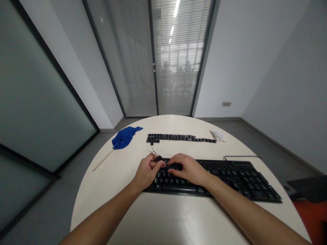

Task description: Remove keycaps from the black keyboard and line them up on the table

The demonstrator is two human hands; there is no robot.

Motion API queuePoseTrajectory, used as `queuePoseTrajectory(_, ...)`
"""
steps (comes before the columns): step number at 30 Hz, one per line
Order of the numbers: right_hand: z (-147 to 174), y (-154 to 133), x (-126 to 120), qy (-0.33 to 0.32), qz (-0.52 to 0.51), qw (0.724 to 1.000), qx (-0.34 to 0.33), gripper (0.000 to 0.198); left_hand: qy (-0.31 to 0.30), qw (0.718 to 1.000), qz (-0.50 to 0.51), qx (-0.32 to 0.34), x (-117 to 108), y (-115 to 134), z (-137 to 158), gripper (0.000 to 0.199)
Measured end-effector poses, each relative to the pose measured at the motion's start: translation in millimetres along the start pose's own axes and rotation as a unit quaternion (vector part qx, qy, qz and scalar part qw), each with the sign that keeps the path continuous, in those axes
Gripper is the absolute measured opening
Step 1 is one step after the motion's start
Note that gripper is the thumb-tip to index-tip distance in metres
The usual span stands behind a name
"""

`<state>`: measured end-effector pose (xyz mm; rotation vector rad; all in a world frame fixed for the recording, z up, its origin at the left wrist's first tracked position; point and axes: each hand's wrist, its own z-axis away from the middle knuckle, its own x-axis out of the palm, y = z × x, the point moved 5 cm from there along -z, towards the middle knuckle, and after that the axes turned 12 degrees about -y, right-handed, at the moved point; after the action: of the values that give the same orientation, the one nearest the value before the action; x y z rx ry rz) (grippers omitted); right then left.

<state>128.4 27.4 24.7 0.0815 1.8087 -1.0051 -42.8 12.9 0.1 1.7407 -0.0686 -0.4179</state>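
A black keyboard (224, 177) lies across the near part of the round table, partly covered by my hands. My left hand (146, 172) is closed over its upper left corner, pinching a keycap puller with a dark handle (159, 158) and thin wire ends (153, 150) that point away from me. Beside it, my right hand (187, 168) rests low over the upper left keys. Its index finger and thumb are apart, touching or nearly touching the keys, with nothing visible between them. Removed black keycaps (176, 137) stand in rows beyond the keyboard.
On the pale table (168, 217), a blue cloth (125, 137) lies at the left with a light stick (103, 160) extending from it. A crumpled white item (217, 135) is at the far right. The keyboard's cable (241, 156) runs off to the right.
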Motion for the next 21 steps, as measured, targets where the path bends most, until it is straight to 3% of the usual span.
queuePoseTrajectory(12, 1, -1, 2, -0.012, 0.002, 1.0, 0.008, 0.022, -0.017, 0.991, -0.131, 0.035, 0, 15, 0, 0.011)
queuePoseTrajectory(17, 1, 3, 4, -0.004, -0.002, 1.0, 0.022, 0.018, -0.061, 0.977, -0.182, 0.09, 5, 19, 4, 0.011)
queuePoseTrajectory(21, 1, 5, 4, -0.005, -0.039, 0.999, 0.014, 0.019, -0.048, 0.969, -0.217, 0.111, 5, 19, 6, 0.011)
